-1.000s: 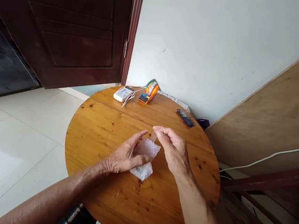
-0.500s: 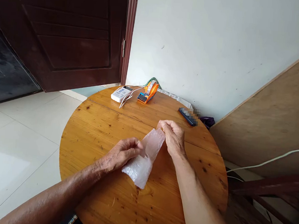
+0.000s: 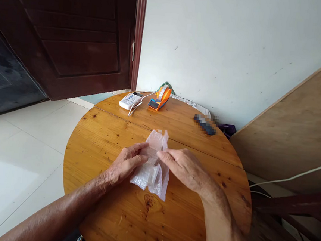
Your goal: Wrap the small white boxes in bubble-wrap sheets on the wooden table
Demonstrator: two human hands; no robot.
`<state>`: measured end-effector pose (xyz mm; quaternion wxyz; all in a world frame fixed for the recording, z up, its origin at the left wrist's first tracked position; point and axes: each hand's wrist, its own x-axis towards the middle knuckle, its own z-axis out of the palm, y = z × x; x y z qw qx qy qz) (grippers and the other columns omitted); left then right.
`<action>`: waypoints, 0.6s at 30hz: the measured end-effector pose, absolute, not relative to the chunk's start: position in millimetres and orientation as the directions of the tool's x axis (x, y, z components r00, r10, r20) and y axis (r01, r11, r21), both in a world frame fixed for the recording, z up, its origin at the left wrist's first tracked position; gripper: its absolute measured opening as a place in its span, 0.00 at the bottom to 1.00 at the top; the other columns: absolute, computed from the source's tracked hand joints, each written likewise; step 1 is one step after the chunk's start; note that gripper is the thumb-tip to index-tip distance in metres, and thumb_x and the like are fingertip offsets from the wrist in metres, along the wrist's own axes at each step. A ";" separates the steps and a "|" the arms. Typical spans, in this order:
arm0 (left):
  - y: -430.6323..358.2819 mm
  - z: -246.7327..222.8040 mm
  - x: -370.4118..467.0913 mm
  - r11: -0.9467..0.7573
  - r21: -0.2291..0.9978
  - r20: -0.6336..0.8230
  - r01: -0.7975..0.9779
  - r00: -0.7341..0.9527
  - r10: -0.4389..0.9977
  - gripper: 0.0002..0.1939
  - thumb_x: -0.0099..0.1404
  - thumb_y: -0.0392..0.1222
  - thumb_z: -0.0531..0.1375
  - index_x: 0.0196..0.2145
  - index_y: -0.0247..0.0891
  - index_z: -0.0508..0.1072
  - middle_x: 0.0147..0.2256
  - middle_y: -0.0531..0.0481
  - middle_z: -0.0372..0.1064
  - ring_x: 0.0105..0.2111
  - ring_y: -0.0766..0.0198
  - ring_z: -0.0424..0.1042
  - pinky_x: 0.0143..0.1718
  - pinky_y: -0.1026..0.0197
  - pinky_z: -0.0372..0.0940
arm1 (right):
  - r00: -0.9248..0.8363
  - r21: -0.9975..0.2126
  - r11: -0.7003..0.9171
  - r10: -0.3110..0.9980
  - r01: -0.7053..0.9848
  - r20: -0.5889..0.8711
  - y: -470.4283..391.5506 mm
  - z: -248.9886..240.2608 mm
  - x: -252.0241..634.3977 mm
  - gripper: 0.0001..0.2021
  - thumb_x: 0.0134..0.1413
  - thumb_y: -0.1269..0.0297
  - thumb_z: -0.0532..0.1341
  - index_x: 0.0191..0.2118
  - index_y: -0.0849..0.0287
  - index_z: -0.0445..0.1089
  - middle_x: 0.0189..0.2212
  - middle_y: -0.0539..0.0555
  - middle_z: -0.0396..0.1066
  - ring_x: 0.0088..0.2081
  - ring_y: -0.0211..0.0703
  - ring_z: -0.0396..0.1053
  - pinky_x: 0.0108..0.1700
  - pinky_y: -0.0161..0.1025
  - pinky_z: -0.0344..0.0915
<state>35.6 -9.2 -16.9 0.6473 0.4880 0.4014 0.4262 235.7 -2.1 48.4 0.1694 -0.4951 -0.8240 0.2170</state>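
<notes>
A crumpled piece of clear bubble wrap (image 3: 151, 156) lies on the round wooden table, its layers partly folded over. A loose flap stands up along its right side. My left hand (image 3: 127, 162) rests against the left side of the wrap, thumb and forefinger stretched out and apart on it. From the right, my right hand (image 3: 186, 167) reaches over the flap. Its fingers are extended and their tips touch the wrap. Whether anything lies inside the folded layers cannot be made out.
Toward the back of the wooden table (image 3: 98, 149) stand a white boxy device (image 3: 130, 101) with a white cord and an orange tape dispenser (image 3: 160, 98). A dark, partly blurred object (image 3: 205, 125) lies at the back right. Behind are a white wall and a dark red door (image 3: 79, 53).
My right hand has come away from the wrap's far end and moved nearer, its pinch opened. The wrap has spread wider, with a flap now on the right. My left hand's fingers have straightened.
</notes>
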 end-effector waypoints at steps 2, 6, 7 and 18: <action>-10.2 -14.2 34.8 -0.025 0.999 0.017 0.027 0.253 0.967 0.34 0.57 0.50 0.65 0.58 0.33 0.68 0.56 0.37 0.66 0.52 0.48 0.68 0.51 0.51 0.64 | -0.394 -0.461 0.384 0.916 0.800 0.078 2.8 46.0 243.2 0.27 0.66 0.51 0.49 0.17 0.55 0.64 0.15 0.49 0.64 0.19 0.38 0.58 0.24 0.38 0.48; -11.4 -11.5 32.6 -0.278 0.861 0.218 0.426 0.185 0.958 0.30 0.54 0.54 0.67 0.51 0.35 0.74 0.55 0.37 0.63 0.51 0.48 0.67 0.53 0.48 0.63 | -0.401 -0.398 0.370 0.916 0.839 0.007 8.7 42.6 252.9 0.22 0.62 0.57 0.53 0.17 0.56 0.61 0.16 0.48 0.62 0.20 0.37 0.56 0.25 0.38 0.43; -11.1 -11.7 32.0 -0.289 0.835 0.225 0.469 0.189 0.956 0.29 0.54 0.53 0.66 0.51 0.35 0.74 0.50 0.39 0.67 0.47 0.50 0.69 0.51 0.48 0.64 | -0.404 -0.385 0.368 0.915 0.846 -0.013 8.9 42.7 253.3 0.19 0.61 0.60 0.54 0.18 0.56 0.62 0.17 0.48 0.63 0.20 0.37 0.56 0.26 0.38 0.43; 8.3 -14.6 19.9 -0.075 0.987 0.094 0.139 -0.131 0.987 0.19 0.54 0.40 0.57 0.43 0.32 0.71 0.26 0.55 0.67 0.24 0.68 0.64 0.28 0.66 0.61 | -0.217 -0.227 0.190 0.971 0.955 -0.102 13.5 44.5 261.6 0.15 0.54 0.70 0.54 0.17 0.58 0.61 0.17 0.48 0.61 0.22 0.37 0.55 0.27 0.38 0.42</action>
